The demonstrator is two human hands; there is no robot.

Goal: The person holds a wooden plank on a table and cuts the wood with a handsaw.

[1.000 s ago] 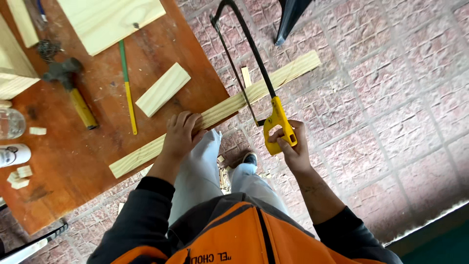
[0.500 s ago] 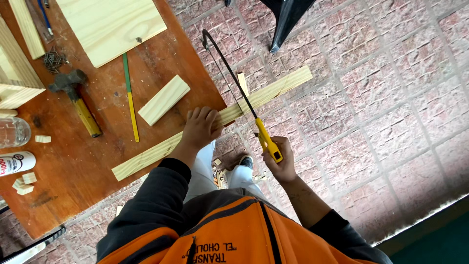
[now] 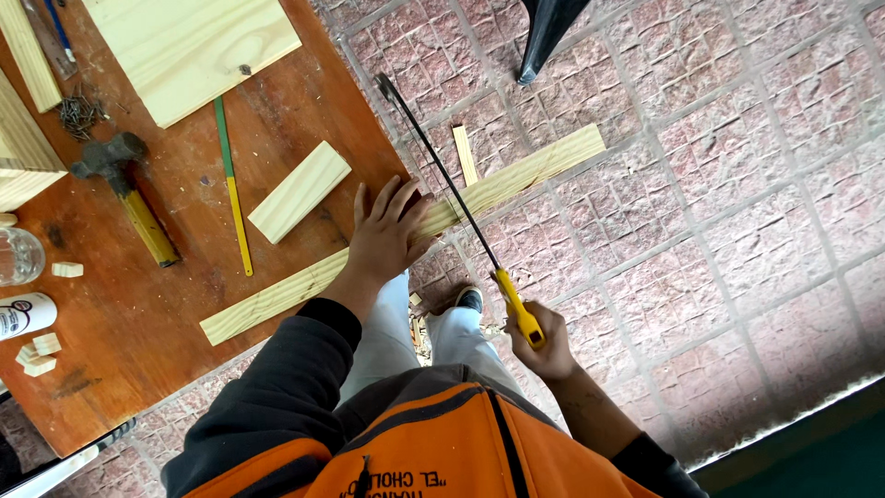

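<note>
Reddish paving-stone floor (image 3: 737,212) with a worn brown wooden table (image 3: 138,369) pushed in from the left, all seen from the head camera looking straight down.

A long pine strip (image 3: 277,297) lies slantwise across the table corner, its far end sticking out over the pavers, so the cut line sits just past the table edge with nothing underneath. The left hand (image 3: 385,235) is pressed flat on the strip right at that edge, fingers spread, pinning it rather than gripping it. The right hand (image 3: 546,343) is wrapped tight around the yellow handle of a hacksaw (image 3: 452,198), whose black frame crosses the strip just beside the left fingertips.

Rest of the tabletop looks like parked stuff kept clear of the cut: a hammer (image 3: 129,189), a green and yellow pencil (image 3: 232,189), a short pine block (image 3: 300,191), a wide pine board (image 3: 189,46), a pile of nails (image 3: 78,112). A small offcut (image 3: 465,154) lies on the pavers.
</note>
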